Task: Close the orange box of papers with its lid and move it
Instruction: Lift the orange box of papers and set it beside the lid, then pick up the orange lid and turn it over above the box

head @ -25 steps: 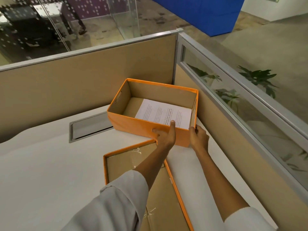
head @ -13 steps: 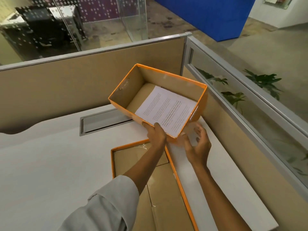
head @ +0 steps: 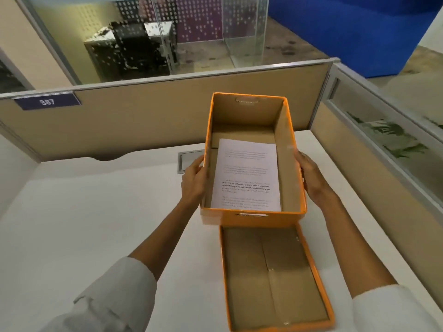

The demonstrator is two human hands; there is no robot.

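**Holding the open box by both long sides**

Gripping the orange box from either side, the left hand presses flat against its left wall with the thumb near the rim, and the right hand clasps the right wall the same way. Both hands are closed around the box, palms facing each other across it. The box has no top on it and stands lengthwise, its short near end facing the person, with a handle slot in that wall and another in the far wall. Whether its base rests on the white desk or is raised just above cannot be told.

Inside lies a sheet of printed paper, flat on the bottom and pushed toward the near end, leaving bare cardboard beyond it.

The lid lies on the desk just in front of the box, upside down, its brown inside and orange rim showing. Its far edge passes under or against the box's near wall.

A tan partition runs behind the desk, bearing a dark number plate.
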